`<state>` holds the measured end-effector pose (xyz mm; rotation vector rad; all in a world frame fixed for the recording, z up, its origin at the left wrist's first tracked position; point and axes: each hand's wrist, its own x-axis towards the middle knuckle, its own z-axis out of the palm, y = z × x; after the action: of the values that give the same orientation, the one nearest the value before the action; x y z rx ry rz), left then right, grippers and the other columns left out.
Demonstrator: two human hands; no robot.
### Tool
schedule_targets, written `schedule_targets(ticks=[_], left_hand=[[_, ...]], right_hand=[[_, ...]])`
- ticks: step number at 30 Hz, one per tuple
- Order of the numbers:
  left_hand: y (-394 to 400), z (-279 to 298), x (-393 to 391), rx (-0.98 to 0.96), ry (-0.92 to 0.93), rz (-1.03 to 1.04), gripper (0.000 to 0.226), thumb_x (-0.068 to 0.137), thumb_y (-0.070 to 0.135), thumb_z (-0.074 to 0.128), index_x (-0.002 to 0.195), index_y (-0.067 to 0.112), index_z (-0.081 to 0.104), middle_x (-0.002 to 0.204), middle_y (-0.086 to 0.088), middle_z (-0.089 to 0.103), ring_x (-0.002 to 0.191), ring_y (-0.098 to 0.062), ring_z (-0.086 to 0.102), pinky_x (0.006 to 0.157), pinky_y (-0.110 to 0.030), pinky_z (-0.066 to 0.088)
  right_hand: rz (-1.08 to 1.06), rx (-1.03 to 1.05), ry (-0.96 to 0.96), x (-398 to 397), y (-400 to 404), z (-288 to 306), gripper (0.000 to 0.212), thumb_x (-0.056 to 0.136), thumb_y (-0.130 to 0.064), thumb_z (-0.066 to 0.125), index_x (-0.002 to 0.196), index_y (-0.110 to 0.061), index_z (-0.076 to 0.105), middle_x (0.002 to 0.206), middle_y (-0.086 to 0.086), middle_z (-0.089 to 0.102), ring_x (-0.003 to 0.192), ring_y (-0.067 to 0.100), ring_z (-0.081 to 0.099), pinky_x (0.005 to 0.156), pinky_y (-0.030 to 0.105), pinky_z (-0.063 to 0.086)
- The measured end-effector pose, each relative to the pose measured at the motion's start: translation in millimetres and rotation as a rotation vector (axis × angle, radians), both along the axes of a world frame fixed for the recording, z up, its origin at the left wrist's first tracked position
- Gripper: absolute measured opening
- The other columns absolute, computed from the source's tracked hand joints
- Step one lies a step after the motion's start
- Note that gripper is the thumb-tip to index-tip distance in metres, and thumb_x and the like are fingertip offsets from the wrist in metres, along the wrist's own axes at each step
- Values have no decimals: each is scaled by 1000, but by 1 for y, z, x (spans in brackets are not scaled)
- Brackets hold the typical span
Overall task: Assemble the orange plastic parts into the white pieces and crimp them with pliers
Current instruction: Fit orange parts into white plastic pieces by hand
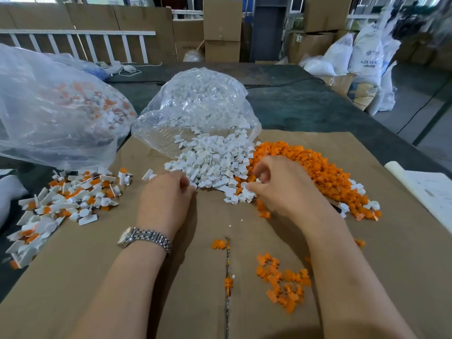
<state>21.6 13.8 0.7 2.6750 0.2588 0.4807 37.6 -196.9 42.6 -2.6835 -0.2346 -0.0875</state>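
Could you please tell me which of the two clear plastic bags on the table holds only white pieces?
The middle bag, its mouth spilling white pieces onto the cardboard. The larger bag at far left holds white and orange mixed.

A warehouse workshop: stacked cardboard boxes (222, 28) and resin sacks (367, 57).

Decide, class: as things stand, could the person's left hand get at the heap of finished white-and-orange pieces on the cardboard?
Probably yes. The left hand rests at the white pile's edge, and only bare cardboard lies between it and the finished heap on its left.
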Motion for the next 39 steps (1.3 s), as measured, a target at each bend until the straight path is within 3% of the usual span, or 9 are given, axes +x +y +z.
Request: schedule_targets(ticks=[3,6,9,13,19,23,30,36,39], left_hand=[[-1,3,-1,-237,-44,-32,7,95,24,69,95,18,73,80,2,71,74,-19,67,73,-34,55],[-4,10,-2,-713,-49,-44,6,92,12,72,97,9,75,74,-5,74,58,-11,71,59,-24,59],[-3,16,-5,-916,22,-74,7,90,9,75,97,8,75,74,-8,77,67,-15,75,61,-17,58],[-4,22,-9,-1126,109,-113,16,86,3,77,101,4,73,88,-14,78,86,-25,77,83,-30,62],[-15,24,-11,-1671,65,-108,17,92,-9,61,109,-6,63,74,-19,73,68,-24,74,62,-27,62],[-10,25,-10,-1761,88,-193,24,80,-13,65,102,-5,67,86,-23,74,80,-28,77,63,-23,61],[-15,23,-10,-1845,108,-280,35,73,-10,64,107,-13,62,101,-34,72,97,-38,75,78,-30,63],[-22,22,-11,-1684,37,-270,31,70,-2,73,100,-6,70,93,-22,76,83,-25,77,65,-21,60],[-23,23,-12,-1670,21,-309,21,70,-2,75,90,-2,73,97,-23,73,91,-29,75,74,-24,61]], right_hand=[[384,212,312,-12,7,9,21,80,-36,85,94,-26,73,83,-3,70,75,13,67,72,32,58],[562,166,480,-21,18,5,29,74,-36,89,95,-24,74,83,-2,72,69,11,68,69,31,57],[605,47,448,-21,27,-4,28,75,-36,88,97,-25,74,86,-5,72,76,9,67,70,29,54],[582,25,422,-19,27,-8,17,84,-24,81,100,-24,75,87,-7,73,78,4,67,74,23,55],[277,220,85,-7,18,-4,18,100,-24,59,109,-24,75,79,-15,65,68,-1,60,59,10,43],[106,641,48,-1,9,1,11,94,-15,66,97,-21,75,79,-5,75,76,4,72,75,23,58],[141,1015,102,-7,13,5,3,91,-12,73,92,-14,74,77,2,75,69,12,71,64,20,57],[148,898,43,-9,25,0,3,92,-15,71,91,-16,73,75,-1,74,70,8,68,63,19,51],[143,851,1,-9,26,-2,5,92,-18,72,88,-20,73,72,-10,70,69,4,64,65,18,47]])
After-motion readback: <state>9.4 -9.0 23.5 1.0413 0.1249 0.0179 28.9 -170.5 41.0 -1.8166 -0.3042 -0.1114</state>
